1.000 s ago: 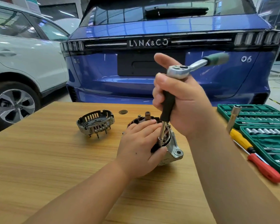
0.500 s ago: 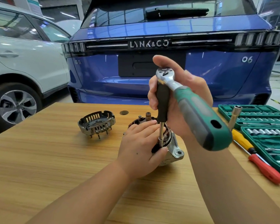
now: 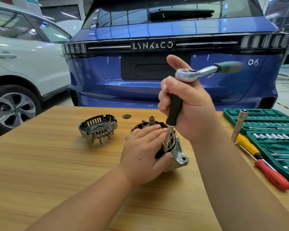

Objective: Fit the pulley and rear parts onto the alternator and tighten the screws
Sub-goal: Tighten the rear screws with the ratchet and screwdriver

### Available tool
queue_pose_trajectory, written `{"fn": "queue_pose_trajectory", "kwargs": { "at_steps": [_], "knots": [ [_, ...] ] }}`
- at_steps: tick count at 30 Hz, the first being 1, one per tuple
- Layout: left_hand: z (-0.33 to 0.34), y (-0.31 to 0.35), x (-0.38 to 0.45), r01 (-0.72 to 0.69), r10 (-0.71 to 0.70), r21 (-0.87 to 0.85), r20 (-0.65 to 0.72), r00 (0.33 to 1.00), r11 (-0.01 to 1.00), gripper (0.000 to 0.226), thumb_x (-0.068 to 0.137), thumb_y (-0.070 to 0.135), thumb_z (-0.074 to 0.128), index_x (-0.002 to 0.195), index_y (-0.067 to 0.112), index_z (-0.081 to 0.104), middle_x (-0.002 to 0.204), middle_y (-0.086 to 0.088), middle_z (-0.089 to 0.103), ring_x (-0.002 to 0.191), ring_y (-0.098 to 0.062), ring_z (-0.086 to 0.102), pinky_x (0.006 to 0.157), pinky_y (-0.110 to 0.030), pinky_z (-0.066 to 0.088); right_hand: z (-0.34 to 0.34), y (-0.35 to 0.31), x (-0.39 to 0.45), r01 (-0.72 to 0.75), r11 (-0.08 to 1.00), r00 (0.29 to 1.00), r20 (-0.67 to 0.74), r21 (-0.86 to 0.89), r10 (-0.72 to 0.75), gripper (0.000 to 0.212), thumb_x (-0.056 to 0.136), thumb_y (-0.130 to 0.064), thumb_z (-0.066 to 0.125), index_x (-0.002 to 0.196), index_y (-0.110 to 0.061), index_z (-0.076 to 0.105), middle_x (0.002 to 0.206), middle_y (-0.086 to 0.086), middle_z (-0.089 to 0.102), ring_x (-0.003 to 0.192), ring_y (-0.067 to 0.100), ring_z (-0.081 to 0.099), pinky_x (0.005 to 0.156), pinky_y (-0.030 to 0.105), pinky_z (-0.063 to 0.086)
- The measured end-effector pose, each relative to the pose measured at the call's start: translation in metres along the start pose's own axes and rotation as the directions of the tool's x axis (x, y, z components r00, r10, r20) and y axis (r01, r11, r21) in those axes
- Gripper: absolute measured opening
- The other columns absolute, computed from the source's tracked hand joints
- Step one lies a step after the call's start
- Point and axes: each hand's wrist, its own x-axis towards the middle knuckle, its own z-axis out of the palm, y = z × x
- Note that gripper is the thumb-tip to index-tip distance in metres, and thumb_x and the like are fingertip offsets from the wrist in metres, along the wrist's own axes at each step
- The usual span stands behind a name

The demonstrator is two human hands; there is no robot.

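Right hand (image 3: 188, 107) is gripping the black-handled driver shaft (image 3: 173, 112) under a chrome, green-gripped ratchet (image 3: 207, 71) | left hand (image 3: 145, 157), fingers relaxed, is pressing on the silver alternator with copper windings (image 3: 178, 155) sitting mid wooden table (image 3: 48, 164) | slotted grey metal rear cover (image 3: 98, 126) is lying just left of it.

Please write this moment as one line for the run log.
step: tightening screw | left hand: rests on alternator | right hand: grips ratchet | rear cover: on table, unfitted
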Motion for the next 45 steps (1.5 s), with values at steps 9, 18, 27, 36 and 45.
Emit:
{"fn": "queue_pose_trajectory", "kwargs": {
  "at_steps": [9, 18, 27, 36, 45],
  "knots": [
    [-0.004, 0.001, 0.002, 0.044, -0.047, 0.027, 0.087, 0.995, 0.999, 0.038, 0.089, 0.046, 0.061, 0.114, 0.019, 0.071, 0.118, 0.006, 0.068, 0.122, -0.02, 0.056, 0.102, -0.042, 0.043, 0.011, 0.012, -0.002, 0.174, 0.982, 0.979, 0.123, -0.075, -0.164, 0.042, 0.075, -0.013, 0.053, 0.11, -0.029, 0.07, 0.078, 0.012, 0.051, 0.064, 0.018, 0.047, 0.058, 0.033, 0.037],
    [-0.002, 0.003, 0.0, 0.019, -0.019, 0.003, 0.063, 0.998, 1.0, 0.046, 0.089, 0.043, 0.062, 0.128, 0.02, 0.067, 0.131, 0.007, 0.065, 0.135, -0.015, 0.049, 0.11, -0.045, 0.038, 0.015, 0.009, -0.001, 0.102, 0.959, 0.97, -0.186, -0.266, -0.155, 0.03, 0.089, -0.029, 0.071, 0.114, -0.015, 0.063, 0.063, -0.005, 0.055, 0.052, 0.01, 0.045, 0.051, 0.022, 0.041],
    [0.002, -0.001, 0.001, -0.009, 0.009, -0.009, 0.007, 1.0, 1.0, 0.037, 0.085, 0.039, 0.068, 0.116, 0.017, 0.071, 0.12, 0.006, 0.069, 0.128, -0.019, 0.055, 0.099, -0.052, 0.045, 0.015, 0.007, -0.002, 0.161, 0.966, 0.987, 0.022, -0.201, -0.159, 0.022, 0.094, -0.004, 0.06, 0.11, -0.021, 0.058, 0.07, 0.001, 0.053, 0.056, 0.017, 0.049, 0.054, 0.027, 0.044],
    [-0.001, 0.002, 0.001, -0.021, 0.021, 0.001, -0.017, 1.0, 1.0, 0.035, 0.084, 0.035, 0.073, 0.114, 0.017, 0.072, 0.121, 0.005, 0.07, 0.128, -0.019, 0.056, 0.101, -0.048, 0.045, 0.017, 0.015, 0.0, 0.289, 0.867, 0.94, -0.053, -0.406, -0.338, 0.012, 0.099, -0.013, 0.056, 0.108, -0.02, 0.052, 0.069, 0.011, 0.043, 0.045, 0.027, 0.032, 0.04, 0.033, 0.033],
    [-0.001, 0.0, 0.001, -0.021, 0.021, 0.018, 0.0, 1.0, 1.0, 0.036, 0.085, 0.037, 0.072, 0.113, 0.016, 0.071, 0.119, 0.004, 0.07, 0.128, -0.02, 0.056, 0.102, -0.048, 0.045, 0.013, 0.018, 0.002, 0.308, 0.861, 0.942, 0.004, -0.406, -0.335, 0.014, 0.1, -0.012, 0.057, 0.111, -0.019, 0.051, 0.067, 0.012, 0.039, 0.046, 0.037, 0.028, 0.039, 0.038, 0.029]
  ]
}}
